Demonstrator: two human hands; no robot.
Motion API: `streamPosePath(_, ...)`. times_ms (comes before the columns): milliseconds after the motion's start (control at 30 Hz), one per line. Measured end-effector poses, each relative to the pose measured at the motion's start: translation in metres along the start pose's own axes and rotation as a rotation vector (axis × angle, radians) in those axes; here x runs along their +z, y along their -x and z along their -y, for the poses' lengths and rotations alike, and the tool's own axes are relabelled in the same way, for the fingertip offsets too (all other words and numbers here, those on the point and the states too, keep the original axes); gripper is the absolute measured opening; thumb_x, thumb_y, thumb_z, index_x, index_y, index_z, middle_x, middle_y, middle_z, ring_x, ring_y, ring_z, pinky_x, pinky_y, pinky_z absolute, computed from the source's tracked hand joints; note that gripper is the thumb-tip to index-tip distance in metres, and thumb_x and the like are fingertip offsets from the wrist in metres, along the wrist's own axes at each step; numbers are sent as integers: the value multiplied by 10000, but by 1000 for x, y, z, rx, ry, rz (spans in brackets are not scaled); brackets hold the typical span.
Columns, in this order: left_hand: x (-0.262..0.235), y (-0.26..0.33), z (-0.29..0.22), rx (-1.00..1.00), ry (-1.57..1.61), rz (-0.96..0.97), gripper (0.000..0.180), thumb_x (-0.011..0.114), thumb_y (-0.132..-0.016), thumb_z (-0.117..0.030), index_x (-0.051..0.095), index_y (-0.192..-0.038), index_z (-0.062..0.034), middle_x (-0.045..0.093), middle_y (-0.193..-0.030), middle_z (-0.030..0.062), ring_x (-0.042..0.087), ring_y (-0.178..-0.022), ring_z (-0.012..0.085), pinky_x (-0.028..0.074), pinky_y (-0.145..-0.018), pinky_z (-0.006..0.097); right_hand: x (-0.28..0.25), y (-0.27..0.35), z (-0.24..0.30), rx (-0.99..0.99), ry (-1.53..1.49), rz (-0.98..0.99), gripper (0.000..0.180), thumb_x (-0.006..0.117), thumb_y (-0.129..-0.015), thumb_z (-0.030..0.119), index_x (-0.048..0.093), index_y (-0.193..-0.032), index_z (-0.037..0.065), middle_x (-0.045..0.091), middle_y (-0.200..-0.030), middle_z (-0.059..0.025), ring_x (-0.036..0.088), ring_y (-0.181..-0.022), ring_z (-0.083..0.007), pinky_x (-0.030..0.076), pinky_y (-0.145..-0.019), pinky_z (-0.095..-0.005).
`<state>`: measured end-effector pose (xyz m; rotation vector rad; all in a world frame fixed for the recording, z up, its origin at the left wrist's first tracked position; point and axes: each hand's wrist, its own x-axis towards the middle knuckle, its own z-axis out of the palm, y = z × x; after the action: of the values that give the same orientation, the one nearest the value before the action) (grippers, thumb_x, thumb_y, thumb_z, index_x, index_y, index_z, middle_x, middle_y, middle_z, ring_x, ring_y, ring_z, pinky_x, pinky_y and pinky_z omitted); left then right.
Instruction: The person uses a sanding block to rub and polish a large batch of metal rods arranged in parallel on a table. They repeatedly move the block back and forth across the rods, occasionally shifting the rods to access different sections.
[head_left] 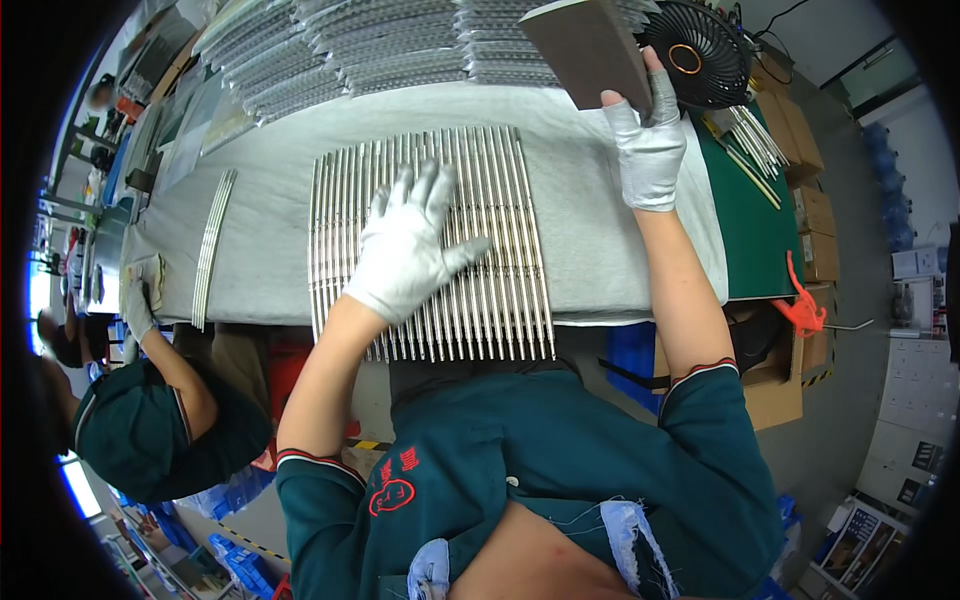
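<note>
Pressing flat with fingers spread, the left hand (410, 250) steadies a row of metal rods (430, 240) on the cloth-covered desk (270, 200), while the right hand (648, 140) holds a brown sanding block (588, 48) clamped, raised beyond them; seemingly mid-polishing.

Two gloved hands (410, 250); one brown block (588, 48); one black fan (698, 55)
</note>
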<state>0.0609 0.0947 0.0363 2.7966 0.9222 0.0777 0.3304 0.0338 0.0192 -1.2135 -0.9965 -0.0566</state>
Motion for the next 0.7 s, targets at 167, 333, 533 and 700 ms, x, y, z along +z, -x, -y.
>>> streamPosePath(167, 11, 55, -41, 207, 134, 209, 1011, 584, -822, -692, 313, -1510, -3, 328, -1541, 257, 275, -1444, 441, 162, -1192, 539, 6, -4, 4, 229, -205, -93, 600, 731, -899, 124, 476, -1436, 39, 568, -1365, -60, 532, -1241, -155, 411, -1065, -290)
streamPosePath(333, 12, 58, -49, 271, 122, 206, 983, 592, -806, -696, 345, -1506, -51, 351, -1536, 233, 315, -1427, 426, 173, -1183, 551, 6, -3, 2, 273, -265, -126, 595, 725, -903, 131, 476, -1437, 45, 551, -1373, -65, 524, -1239, -158, 414, -1060, -289)
streamPosePath(533, 5, 51, -53, 342, 60, 218, 949, 552, -815, -718, 379, -1499, -84, 381, -1525, 217, 340, -1438, 340, 174, -1178, 568, 4, -5, -4, 333, -345, -156, 592, 716, -909, 135, 469, -1438, 35, 536, -1380, -70, 516, -1236, -155, 423, -1053, -291)
streamPosePath(700, 10, 40, -65, 403, 81, 233, 940, 548, -812, -730, 404, -1487, -92, 371, -1532, 221, 322, -1450, 336, 158, -1185, 569, 2, -7, -2, 338, -359, -175, 593, 716, -909, 130, 467, -1438, 36, 537, -1375, -72, 514, -1233, -156, 427, -1049, -293)
